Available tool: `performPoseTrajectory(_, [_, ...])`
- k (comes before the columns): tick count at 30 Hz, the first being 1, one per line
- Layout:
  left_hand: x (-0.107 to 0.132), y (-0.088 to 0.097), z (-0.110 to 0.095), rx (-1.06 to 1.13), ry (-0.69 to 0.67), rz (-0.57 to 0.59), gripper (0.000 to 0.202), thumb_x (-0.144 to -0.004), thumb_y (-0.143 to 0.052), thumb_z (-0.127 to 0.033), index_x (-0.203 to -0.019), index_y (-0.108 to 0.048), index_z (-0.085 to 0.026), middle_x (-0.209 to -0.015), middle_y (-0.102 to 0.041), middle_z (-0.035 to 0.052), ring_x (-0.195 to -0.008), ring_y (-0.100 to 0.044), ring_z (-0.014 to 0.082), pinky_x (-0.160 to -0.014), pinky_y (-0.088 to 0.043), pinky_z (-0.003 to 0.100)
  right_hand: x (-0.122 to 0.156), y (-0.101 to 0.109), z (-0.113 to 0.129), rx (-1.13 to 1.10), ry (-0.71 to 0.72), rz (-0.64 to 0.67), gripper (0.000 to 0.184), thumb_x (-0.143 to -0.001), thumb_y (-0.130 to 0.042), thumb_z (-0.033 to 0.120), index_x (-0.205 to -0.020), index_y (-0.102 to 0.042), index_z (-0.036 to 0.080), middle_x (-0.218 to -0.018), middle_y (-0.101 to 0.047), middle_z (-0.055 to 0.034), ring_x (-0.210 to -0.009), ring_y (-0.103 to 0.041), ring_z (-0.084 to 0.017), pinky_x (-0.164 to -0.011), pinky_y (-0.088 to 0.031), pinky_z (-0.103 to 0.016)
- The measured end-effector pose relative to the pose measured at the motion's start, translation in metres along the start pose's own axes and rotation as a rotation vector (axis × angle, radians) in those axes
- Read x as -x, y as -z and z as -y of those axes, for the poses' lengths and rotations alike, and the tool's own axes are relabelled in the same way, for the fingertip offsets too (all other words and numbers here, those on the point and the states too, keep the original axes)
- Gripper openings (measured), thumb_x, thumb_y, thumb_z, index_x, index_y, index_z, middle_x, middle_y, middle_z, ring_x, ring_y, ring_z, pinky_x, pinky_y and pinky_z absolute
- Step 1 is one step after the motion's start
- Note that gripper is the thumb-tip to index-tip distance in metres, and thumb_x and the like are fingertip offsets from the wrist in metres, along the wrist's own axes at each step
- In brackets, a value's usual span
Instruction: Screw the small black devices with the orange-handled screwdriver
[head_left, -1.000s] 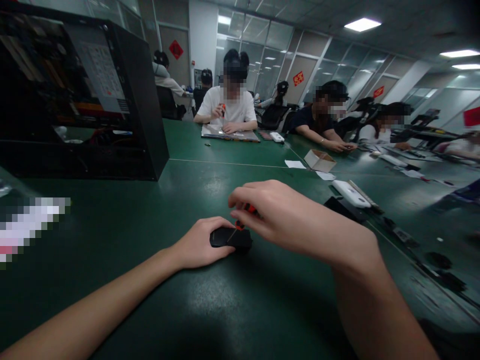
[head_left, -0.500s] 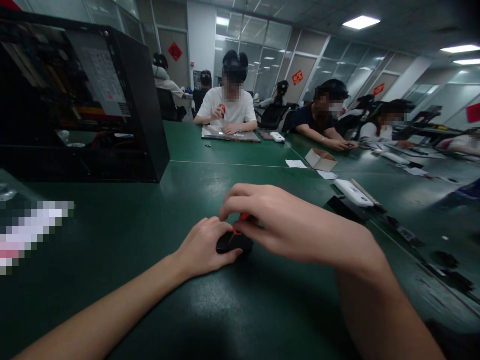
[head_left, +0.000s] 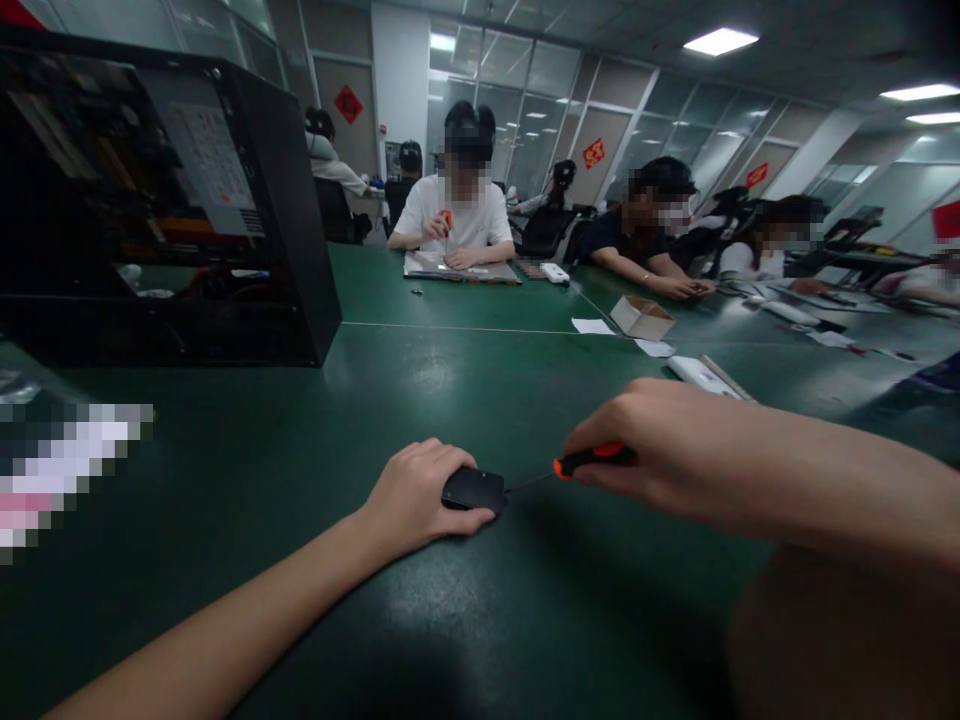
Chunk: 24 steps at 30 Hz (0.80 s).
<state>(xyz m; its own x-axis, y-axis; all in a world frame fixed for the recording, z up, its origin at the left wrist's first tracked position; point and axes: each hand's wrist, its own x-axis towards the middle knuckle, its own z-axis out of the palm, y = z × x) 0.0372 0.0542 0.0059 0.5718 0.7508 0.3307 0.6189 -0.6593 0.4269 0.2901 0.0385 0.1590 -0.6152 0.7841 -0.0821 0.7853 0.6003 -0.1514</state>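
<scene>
A small black computer mouse (head_left: 474, 491) lies on the green tabletop (head_left: 337, 620), its flat face with small dots near the corners turned up. My left hand (head_left: 421, 490) grips it from the left, fingers along the far edge and thumb along the near one. In my right hand (head_left: 637, 445) is a screwdriver (head_left: 598, 458) with an orange and black handle, pinched between thumb and fingers. Its thin shaft slants down to the left, and the tip is at the mouse's right end. Whether the tip touches or sits in a gap, I cannot tell.
An open black computer case (head_left: 289, 220) stands at the left. Across the table a person in white (head_left: 457, 215) works with a screwdriver over a flat panel. A small cardboard box (head_left: 643, 318), paper slips (head_left: 592, 327) and a white device (head_left: 701, 375) lie to the right.
My right hand has moved right with the screwdriver, and the shaft now lies low from the right instead of standing over the mouse. My left hand and the mouse have shifted slightly right.
</scene>
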Motion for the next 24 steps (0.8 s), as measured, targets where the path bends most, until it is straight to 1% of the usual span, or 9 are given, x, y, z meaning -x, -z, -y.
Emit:
performPoseTrajectory(3, [0.000,0.001,-0.001,-0.001,0.022,0.006,0.039,-0.075,-0.080,-0.046,-0.099,-0.067,-0.019,-0.091,-0.072,0.0054,-0.084,-0.065,0.0255,-0.075,-0.047,0.035,0.006,0.005,-0.008,0.022,-0.065,0.045,0.017,-0.085,-0.066,0.026,-0.091,-0.081,0.029,-0.078,-0.077,-0.0015,-0.061,-0.065,-0.015,-0.056,-0.041,-0.026])
performPoseTrajectory(6, [-0.001,0.001,-0.002,-0.013,0.031,0.014,0.040,-0.074,-0.081,-0.046,-0.098,-0.067,-0.018,-0.090,-0.072,0.0055,-0.083,-0.065,0.0252,-0.074,-0.047,0.035,0.003,0.006,-0.006,-0.004,-0.044,0.072,0.019,-0.086,-0.064,0.026,-0.094,-0.081,0.029,-0.079,-0.077,-0.0010,-0.063,-0.066,-0.015,-0.056,-0.041,-0.025])
performPoseTrajectory(11, [-0.002,0.000,0.000,-0.013,0.031,0.015,0.040,-0.073,-0.081,-0.048,-0.098,-0.067,-0.019,-0.090,-0.072,0.0049,-0.083,-0.065,0.0247,-0.075,-0.047,0.034,-0.007,0.006,0.001,-0.005,-0.016,0.114,0.018,-0.086,-0.063,0.023,-0.088,-0.081,0.027,-0.073,-0.074,-0.0016,-0.060,-0.064,-0.014,-0.055,-0.039,-0.024])
performPoseTrajectory(13, [-0.002,-0.001,0.001,-0.007,0.028,0.010,0.041,-0.073,-0.081,-0.048,-0.098,-0.067,-0.019,-0.090,-0.072,0.0049,-0.084,-0.065,0.0250,-0.076,-0.048,0.035,-0.011,0.007,0.001,-0.020,-0.002,0.121,0.017,-0.087,-0.064,0.026,-0.088,-0.081,0.026,-0.072,-0.074,-0.0025,-0.060,-0.063,-0.014,-0.054,-0.039,-0.024])
performPoseTrajectory(16, [-0.001,-0.002,0.002,0.002,0.026,0.011,0.042,-0.073,-0.082,-0.048,-0.099,-0.067,-0.019,-0.090,-0.072,0.0049,-0.084,-0.065,0.0254,-0.075,-0.047,0.035,-0.022,0.007,-0.001,-0.076,-0.004,0.148,0.022,-0.088,-0.065,0.038,-0.085,-0.081,0.023,-0.069,-0.071,-0.0028,-0.056,-0.059,-0.013,-0.051,-0.037,-0.023])
performPoseTrajectory(18, [-0.001,-0.002,0.001,-0.003,0.029,0.011,0.042,-0.073,-0.082,-0.048,-0.099,-0.068,-0.019,-0.090,-0.071,0.0054,-0.084,-0.065,0.0260,-0.075,-0.047,0.035,-0.031,0.001,-0.004,-0.114,-0.009,0.177,0.035,-0.090,-0.063,0.048,-0.080,-0.080,0.020,-0.062,-0.066,-0.0023,-0.052,-0.053,-0.012,-0.050,-0.034,-0.023])
performPoseTrajectory(20, [-0.001,-0.001,0.001,-0.013,0.030,0.012,0.042,-0.074,-0.082,-0.048,-0.099,-0.068,-0.018,-0.090,-0.071,0.0059,-0.085,-0.065,0.0267,-0.075,-0.047,0.035,-0.039,-0.011,-0.010,-0.135,0.005,0.207,0.046,-0.093,-0.058,0.054,-0.075,-0.078,0.017,-0.057,-0.060,-0.0010,-0.050,-0.046,-0.010,-0.050,-0.032,-0.024])
performPoseTrajectory(22, [-0.002,0.000,0.000,-0.016,0.023,0.017,0.042,-0.076,-0.081,-0.047,-0.101,-0.068,-0.017,-0.091,-0.071,0.0064,-0.086,-0.065,0.0270,-0.075,-0.047,0.036,-0.041,-0.027,-0.020,-0.126,0.019,0.204,0.050,-0.095,-0.054,0.056,-0.073,-0.076,0.016,-0.056,-0.057,-0.0003,-0.050,-0.043,-0.010,-0.051,-0.030,-0.025])
performPoseTrajectory(24, [-0.002,0.001,-0.001,-0.009,0.004,0.023,0.042,-0.078,-0.080,-0.048,-0.103,-0.068,-0.017,-0.094,-0.072,0.0068,-0.087,-0.065,0.0268,-0.076,-0.047,0.036,-0.037,-0.042,-0.034,-0.102,0.002,0.148,0.051,-0.096,-0.052,0.056,-0.075,-0.075,0.017,-0.058,-0.057,-0.0006,-0.052,-0.044,-0.011,-0.054,-0.030,-0.026])
